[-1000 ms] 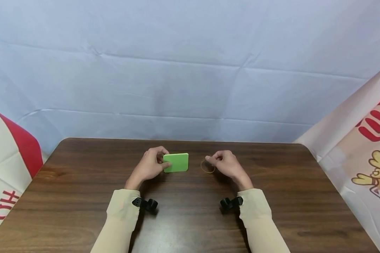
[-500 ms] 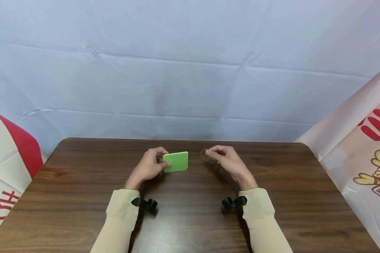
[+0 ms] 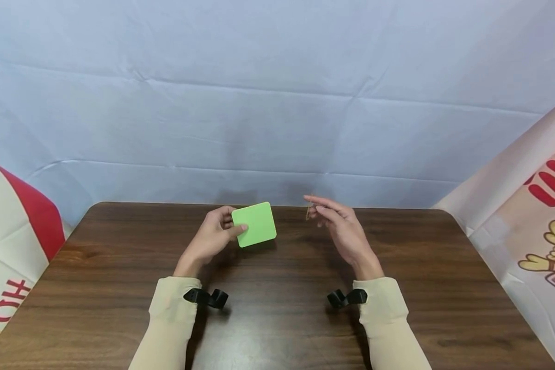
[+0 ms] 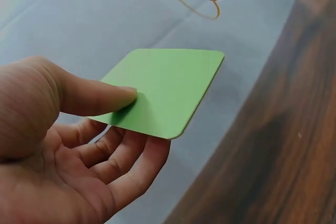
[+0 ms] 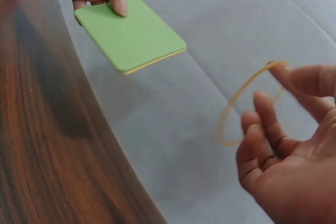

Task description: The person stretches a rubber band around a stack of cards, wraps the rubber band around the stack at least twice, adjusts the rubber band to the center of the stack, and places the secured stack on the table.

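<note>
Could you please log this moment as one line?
left hand: pinches green square; right hand: holds yellow rubber band; square and band: apart

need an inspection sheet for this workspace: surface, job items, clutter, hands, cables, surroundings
Surface: dark wood-grain tabletop, far corners rounded
Job's things: green pad with rounded corners, held up off the tabletop; thin yellow band, apart from the pad
Clutter: nothing seen
Hands: left hand pinches the green pad; right hand carries the band on its fingers, exact looping unclear
Cables: nothing seen
Surroundings: pale creased cloth behind, printed cloths at both sides
</note>
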A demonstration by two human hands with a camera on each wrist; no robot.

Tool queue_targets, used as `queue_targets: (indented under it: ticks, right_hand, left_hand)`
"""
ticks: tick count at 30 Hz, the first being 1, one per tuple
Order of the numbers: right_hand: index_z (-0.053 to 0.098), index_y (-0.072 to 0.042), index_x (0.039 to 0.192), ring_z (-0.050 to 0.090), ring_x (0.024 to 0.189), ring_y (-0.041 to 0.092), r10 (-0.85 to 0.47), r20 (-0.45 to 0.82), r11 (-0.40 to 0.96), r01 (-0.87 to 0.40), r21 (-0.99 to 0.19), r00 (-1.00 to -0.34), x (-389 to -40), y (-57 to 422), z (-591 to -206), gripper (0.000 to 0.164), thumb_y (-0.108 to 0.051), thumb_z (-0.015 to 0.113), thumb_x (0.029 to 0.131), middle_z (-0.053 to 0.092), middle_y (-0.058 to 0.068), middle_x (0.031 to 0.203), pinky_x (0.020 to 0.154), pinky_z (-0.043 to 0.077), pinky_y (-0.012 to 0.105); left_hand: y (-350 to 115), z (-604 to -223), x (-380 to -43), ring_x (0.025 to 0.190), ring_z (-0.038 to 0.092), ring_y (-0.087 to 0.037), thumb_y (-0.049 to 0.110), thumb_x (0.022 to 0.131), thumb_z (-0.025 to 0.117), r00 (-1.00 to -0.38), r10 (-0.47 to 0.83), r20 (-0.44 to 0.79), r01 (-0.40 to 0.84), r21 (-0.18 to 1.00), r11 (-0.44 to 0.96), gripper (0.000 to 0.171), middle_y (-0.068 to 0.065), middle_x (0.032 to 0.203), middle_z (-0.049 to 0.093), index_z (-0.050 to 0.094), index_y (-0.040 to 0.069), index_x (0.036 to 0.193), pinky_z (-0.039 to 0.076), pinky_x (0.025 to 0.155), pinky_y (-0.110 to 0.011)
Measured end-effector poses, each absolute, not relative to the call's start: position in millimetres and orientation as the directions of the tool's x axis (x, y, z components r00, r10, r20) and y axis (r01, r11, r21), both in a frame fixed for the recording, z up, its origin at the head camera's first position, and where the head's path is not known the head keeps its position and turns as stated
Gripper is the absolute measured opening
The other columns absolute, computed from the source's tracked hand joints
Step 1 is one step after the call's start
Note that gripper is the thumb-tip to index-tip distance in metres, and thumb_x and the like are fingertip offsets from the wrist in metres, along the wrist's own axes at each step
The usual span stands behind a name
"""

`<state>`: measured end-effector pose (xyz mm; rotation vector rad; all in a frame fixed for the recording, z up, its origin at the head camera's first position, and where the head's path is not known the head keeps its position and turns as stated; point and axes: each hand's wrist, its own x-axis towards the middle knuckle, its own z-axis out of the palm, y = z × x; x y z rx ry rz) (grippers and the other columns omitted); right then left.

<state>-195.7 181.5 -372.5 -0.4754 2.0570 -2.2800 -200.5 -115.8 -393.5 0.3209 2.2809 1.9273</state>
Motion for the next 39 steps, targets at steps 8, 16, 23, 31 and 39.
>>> queue_targets:
  ticks: [8,16,23,31,39]
  right_hand:
    - [0.071,0.003,0.122,0.053,0.094,0.021,0.013,0.481,-0.017,-0.481,-0.876,-0.876,-193,175,-369,0.025,0.002,0.065,0.098,0.060,0.003,0.101,0.075,0.047,0.024]
    - [0.071,0.005,0.119,0.039,0.083,0.022,0.183,0.589,0.166,-0.566,-0.807,-0.787,-186,166,-356,0.039,0.009,0.079,0.081,0.042,0.021,0.091,0.065,0.038,0.020]
    - [0.067,0.007,0.125,0.040,0.088,0.030,0.173,0.503,0.169,-0.478,-0.862,-0.846,-169,158,-333,0.051,0.007,0.083,0.076,0.041,0.025,0.096,0.065,0.035,0.023]
    - [0.065,-0.010,0.134,0.043,0.105,0.031,0.046,0.401,0.250,-0.378,-0.892,-0.915,-178,167,-351,0.066,-0.004,0.089,0.073,0.046,0.007,0.110,0.077,0.039,0.033]
    - [0.062,-0.028,0.138,0.042,0.111,0.017,-0.147,0.350,0.292,-0.379,-0.878,-0.925,-178,168,-356,0.077,-0.014,0.095,0.069,0.043,0.009,0.127,0.087,0.042,0.037]
  left_hand:
    - [-114,-373,-192,0.087,0.068,-0.019,-0.006,0.095,0.064,-0.975,0.221,0.034,0.052,0.996,0.077,0.027,-0.021,0.108,0.067,0.055,-0.010,0.120,0.058,0.073,-0.031]
    - [-112,-362,-186,0.088,0.069,-0.015,-0.006,0.095,0.062,-0.985,0.159,0.072,0.072,0.997,-0.008,0.023,-0.018,0.106,0.066,0.054,-0.011,0.116,0.059,0.075,-0.033]
    - [-113,-356,-184,0.087,0.067,-0.015,-0.004,0.095,0.062,-0.989,0.132,0.074,0.066,0.996,-0.063,0.023,-0.009,0.100,0.067,0.055,-0.010,0.117,0.057,0.074,-0.030]
    - [-114,-353,-181,0.091,0.068,-0.016,-0.002,0.097,0.062,-0.986,0.149,0.075,0.061,0.994,-0.095,0.026,-0.010,0.104,0.067,0.054,-0.010,0.120,0.058,0.078,-0.034]
    - [-114,-351,-180,0.090,0.069,-0.016,-0.005,0.097,0.061,-0.986,0.157,0.056,0.027,0.983,-0.180,0.028,-0.007,0.102,0.067,0.053,-0.011,0.123,0.058,0.074,-0.030]
